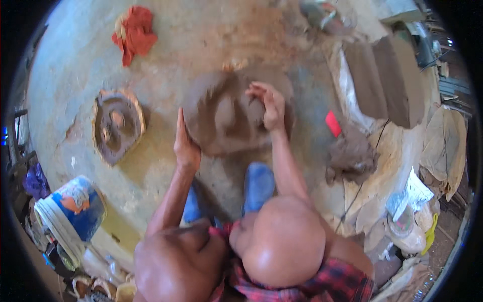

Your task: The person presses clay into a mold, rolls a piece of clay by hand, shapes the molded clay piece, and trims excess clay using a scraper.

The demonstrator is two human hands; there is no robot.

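Note:
A large lump of wet brown clay [224, 118] lies on the floor ahead of my feet, shaped with a raised middle and hollows on both sides, like a face. My left hand [186, 143] rests against its left side, fingers stretched out along the edge. Over the right part of the clay is my right hand [270, 105], its fingers bent but apart at the right hollow. Neither hand shows a tool. Farther left sits a mould [139, 118] with a tan rim and a dark, face-like inside.
A red cloth [136, 32] lies at the far left. Rolled-out clay slabs [367, 75] and a rough clay heap [354, 153] with a red scraper-like piece [333, 124] are at the right. A blue and white bucket [75, 209] stands near left. My blue shoes [259, 183] are close behind the clay.

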